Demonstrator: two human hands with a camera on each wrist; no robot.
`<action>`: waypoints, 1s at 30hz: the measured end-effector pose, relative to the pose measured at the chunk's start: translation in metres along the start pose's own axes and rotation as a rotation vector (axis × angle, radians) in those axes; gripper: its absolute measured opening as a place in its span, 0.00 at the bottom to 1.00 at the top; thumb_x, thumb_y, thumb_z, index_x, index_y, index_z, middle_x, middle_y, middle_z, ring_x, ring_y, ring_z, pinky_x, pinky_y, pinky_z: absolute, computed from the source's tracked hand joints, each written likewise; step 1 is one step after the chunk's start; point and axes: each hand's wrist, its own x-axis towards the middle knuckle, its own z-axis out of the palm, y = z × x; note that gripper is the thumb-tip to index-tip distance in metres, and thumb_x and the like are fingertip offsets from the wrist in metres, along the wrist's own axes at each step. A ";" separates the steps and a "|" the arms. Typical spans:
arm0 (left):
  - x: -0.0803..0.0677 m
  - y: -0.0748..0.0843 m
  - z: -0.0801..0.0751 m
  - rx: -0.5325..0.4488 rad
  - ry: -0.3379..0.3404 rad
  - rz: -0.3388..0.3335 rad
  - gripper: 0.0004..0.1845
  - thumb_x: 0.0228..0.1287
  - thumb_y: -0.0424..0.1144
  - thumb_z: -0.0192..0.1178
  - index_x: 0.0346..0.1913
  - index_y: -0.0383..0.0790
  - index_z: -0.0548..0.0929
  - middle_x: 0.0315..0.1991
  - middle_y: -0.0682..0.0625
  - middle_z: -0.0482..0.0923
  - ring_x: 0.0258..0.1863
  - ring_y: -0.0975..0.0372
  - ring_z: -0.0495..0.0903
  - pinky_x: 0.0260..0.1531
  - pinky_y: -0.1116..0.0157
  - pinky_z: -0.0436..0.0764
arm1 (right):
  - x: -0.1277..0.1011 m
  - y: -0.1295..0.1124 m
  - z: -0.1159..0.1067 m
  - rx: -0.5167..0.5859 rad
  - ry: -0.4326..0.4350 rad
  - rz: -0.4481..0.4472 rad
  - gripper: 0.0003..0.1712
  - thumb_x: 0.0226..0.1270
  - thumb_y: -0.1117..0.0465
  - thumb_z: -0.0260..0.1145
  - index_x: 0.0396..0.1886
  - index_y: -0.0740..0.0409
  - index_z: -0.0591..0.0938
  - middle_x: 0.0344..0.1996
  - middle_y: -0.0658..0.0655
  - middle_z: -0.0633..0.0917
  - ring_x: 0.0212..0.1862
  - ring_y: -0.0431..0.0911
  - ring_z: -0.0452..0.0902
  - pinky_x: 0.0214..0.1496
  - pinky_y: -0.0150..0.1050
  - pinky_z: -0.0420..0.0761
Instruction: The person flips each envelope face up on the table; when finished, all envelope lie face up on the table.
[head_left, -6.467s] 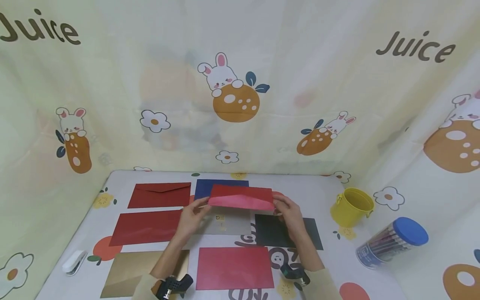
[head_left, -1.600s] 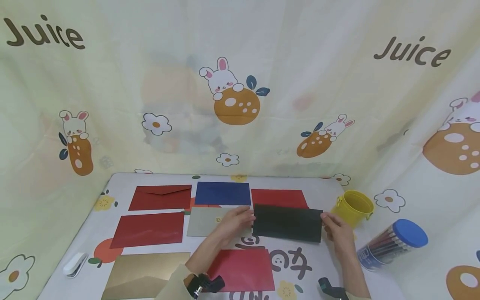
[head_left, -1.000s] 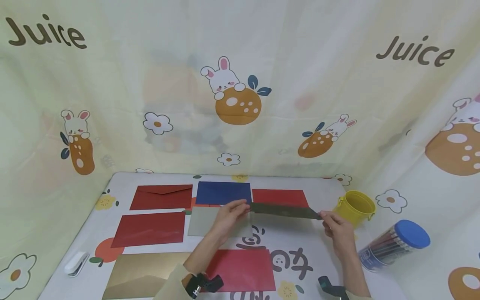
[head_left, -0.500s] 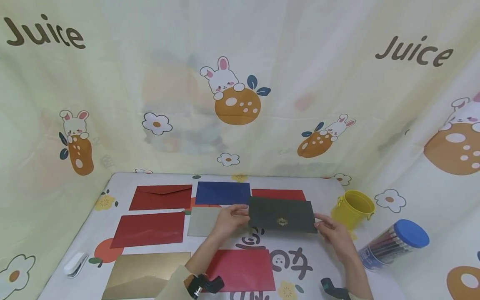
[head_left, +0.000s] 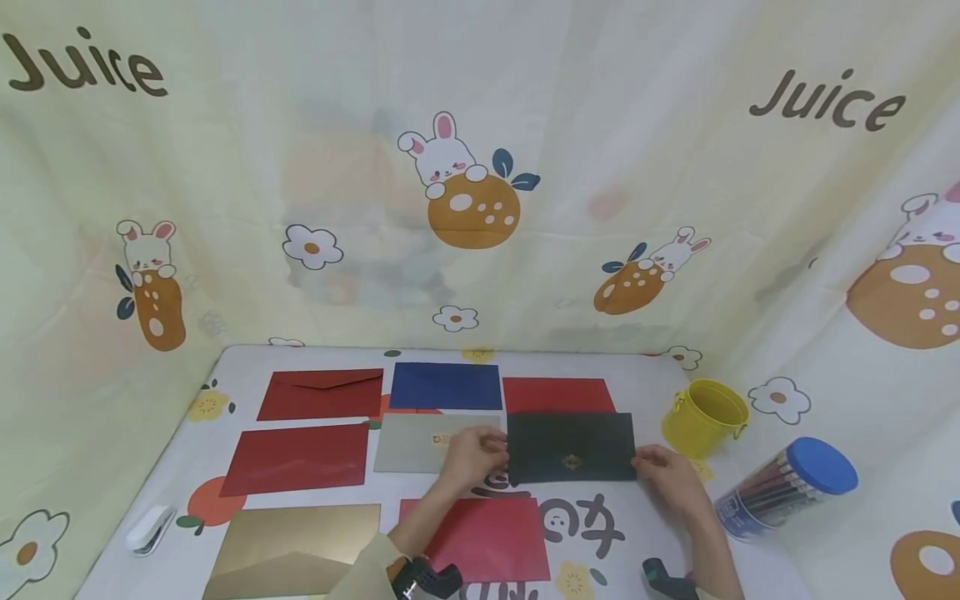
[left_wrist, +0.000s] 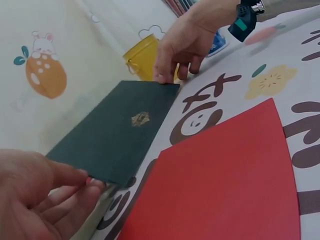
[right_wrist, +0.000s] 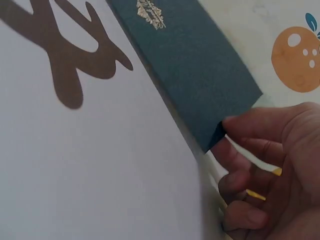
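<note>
A dark green envelope (head_left: pixel 570 442) with a small gold emblem lies face up, low over the table in the head view. At its left edge my left hand (head_left: pixel 472 457) pinches it between thumb and fingers; the left wrist view shows those fingertips (left_wrist: pixel 82 177) at the near corner. My right hand (head_left: pixel 667 475) holds the opposite short edge, its thumb on top and fingers underneath in the right wrist view. Left of it sits a grey envelope (head_left: pixel 408 442), partly behind my left hand. A red envelope (head_left: pixel 558 395) lies behind, its lower part covered by the green one.
Around them lie a blue envelope (head_left: pixel 446 386), two dark red envelopes (head_left: pixel 321 396), a gold envelope (head_left: pixel 292 542) and a pinkish-red envelope (head_left: pixel 495 542). A yellow bucket (head_left: pixel 693 421) and a tub of pens (head_left: pixel 776 492) stand right; a white stapler (head_left: pixel 150 529) lies left.
The red envelope went down at the back right. The green envelope was lifted, turned over from its plain side to the emblem side, then lowered toward the table.
</note>
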 end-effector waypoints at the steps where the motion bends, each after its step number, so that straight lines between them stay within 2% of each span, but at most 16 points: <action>1: 0.000 0.000 0.001 -0.022 -0.011 -0.007 0.12 0.59 0.26 0.68 0.47 0.32 0.86 0.33 0.47 0.88 0.28 0.61 0.87 0.27 0.65 0.85 | 0.000 0.000 -0.001 -0.014 0.006 0.001 0.25 0.75 0.50 0.61 0.61 0.64 0.79 0.57 0.65 0.82 0.59 0.60 0.75 0.62 0.60 0.74; 5: -0.002 0.001 0.001 -0.081 -0.046 -0.049 0.11 0.63 0.29 0.67 0.48 0.33 0.86 0.31 0.49 0.87 0.27 0.58 0.88 0.26 0.63 0.86 | 0.000 0.003 -0.003 -0.043 0.026 -0.002 0.25 0.75 0.51 0.61 0.60 0.66 0.81 0.59 0.68 0.81 0.64 0.65 0.72 0.64 0.63 0.71; 8: -0.003 0.000 0.000 -0.129 -0.074 -0.083 0.12 0.67 0.34 0.64 0.51 0.35 0.85 0.33 0.48 0.88 0.29 0.57 0.88 0.28 0.62 0.86 | 0.001 0.005 -0.003 -0.051 0.041 -0.006 0.24 0.74 0.52 0.61 0.58 0.65 0.82 0.58 0.68 0.82 0.64 0.66 0.72 0.64 0.63 0.71; 12: -0.003 -0.002 -0.004 -0.225 -0.133 -0.126 0.16 0.72 0.38 0.60 0.56 0.33 0.83 0.40 0.44 0.88 0.36 0.55 0.89 0.35 0.60 0.87 | 0.002 0.007 -0.003 -0.073 0.059 -0.009 0.21 0.73 0.54 0.62 0.56 0.65 0.83 0.56 0.68 0.83 0.62 0.65 0.73 0.63 0.62 0.72; 16: -0.002 -0.003 -0.006 -0.280 -0.184 -0.171 0.18 0.73 0.39 0.59 0.60 0.32 0.81 0.46 0.42 0.87 0.41 0.53 0.89 0.41 0.58 0.87 | 0.003 0.006 -0.004 -0.093 0.062 0.009 0.20 0.72 0.54 0.63 0.55 0.64 0.84 0.53 0.67 0.85 0.60 0.65 0.75 0.61 0.63 0.72; 24: 0.000 -0.006 -0.005 -0.244 -0.208 -0.177 0.19 0.74 0.39 0.58 0.60 0.32 0.80 0.48 0.43 0.86 0.45 0.54 0.88 0.45 0.58 0.86 | 0.001 0.001 -0.007 -0.132 0.068 0.035 0.18 0.72 0.56 0.63 0.53 0.65 0.84 0.50 0.67 0.85 0.57 0.65 0.76 0.59 0.63 0.72; 30: -0.001 -0.006 -0.006 -0.238 -0.242 -0.169 0.20 0.74 0.41 0.58 0.60 0.31 0.80 0.48 0.44 0.86 0.46 0.55 0.88 0.46 0.58 0.86 | -0.001 -0.003 -0.007 -0.132 0.064 0.074 0.21 0.73 0.54 0.61 0.55 0.65 0.82 0.51 0.67 0.85 0.58 0.65 0.75 0.59 0.64 0.72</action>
